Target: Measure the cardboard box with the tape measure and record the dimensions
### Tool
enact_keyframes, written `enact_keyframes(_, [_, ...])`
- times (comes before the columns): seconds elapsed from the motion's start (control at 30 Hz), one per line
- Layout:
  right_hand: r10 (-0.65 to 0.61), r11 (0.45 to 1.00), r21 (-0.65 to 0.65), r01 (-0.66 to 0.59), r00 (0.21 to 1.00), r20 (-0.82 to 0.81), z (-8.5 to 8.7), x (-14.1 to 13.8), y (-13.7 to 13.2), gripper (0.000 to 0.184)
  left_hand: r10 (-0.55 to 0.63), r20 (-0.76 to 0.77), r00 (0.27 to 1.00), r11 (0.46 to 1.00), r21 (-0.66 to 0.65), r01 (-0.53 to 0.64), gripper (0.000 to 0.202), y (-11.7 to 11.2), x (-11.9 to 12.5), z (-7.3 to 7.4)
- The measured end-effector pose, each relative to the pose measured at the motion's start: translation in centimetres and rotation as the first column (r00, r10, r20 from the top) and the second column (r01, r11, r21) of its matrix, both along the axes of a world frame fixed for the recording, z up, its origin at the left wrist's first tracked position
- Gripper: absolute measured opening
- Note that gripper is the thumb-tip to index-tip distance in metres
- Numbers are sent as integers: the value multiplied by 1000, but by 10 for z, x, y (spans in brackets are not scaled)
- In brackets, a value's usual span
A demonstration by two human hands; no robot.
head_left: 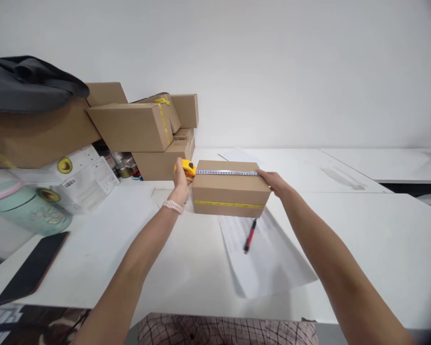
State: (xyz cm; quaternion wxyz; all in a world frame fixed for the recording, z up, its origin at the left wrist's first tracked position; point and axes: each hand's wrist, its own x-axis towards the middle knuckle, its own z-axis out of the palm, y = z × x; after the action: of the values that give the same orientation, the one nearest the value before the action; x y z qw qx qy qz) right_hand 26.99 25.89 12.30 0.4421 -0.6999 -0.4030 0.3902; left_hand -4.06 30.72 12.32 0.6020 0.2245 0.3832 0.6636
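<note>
In the head view, the person's left hand (181, 182) is closed around a yellow tape measure (187, 167) at the left end of a box (233, 184). The blade (226, 172) runs across the box's top to the right hand (272, 181), which grips the box's right end, fingers by the blade's tip. The box is above the middle of the table (362, 244); whether it rests there cannot be told. It hides part of a paper (273, 273), on which a red pen (250, 237) lies just before the box's front. Another sheet (240, 155) lies behind, near the wall. Stacked cartons (129, 127) crowd the space behind the left hand, with jars (123, 170) beside them. Farther left are a dark bag (32, 88) on a big carton (43, 132), white packs (88, 187), a mint flask (32, 211) and a flat dark slab (32, 268) by the table's edge.
</note>
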Motion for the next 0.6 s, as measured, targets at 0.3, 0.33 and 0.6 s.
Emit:
enact_keyframes(0.3, [-1,1000,-31,2,999,46,13,4,5,28,151,-147,977,987,-30,-157,43,-29,0,10])
enact_keyframes(0.33, [-7,1000,-29,8,999,51,12,3,4,28,136,-150,979,988,-48,-145,44,-22,-3,14])
enact_keyframes(0.6, [-12,1000,-11,12,1000,-7,4,5,7,29,43,-175,984,994,-96,-60,59,-4,-14,14])
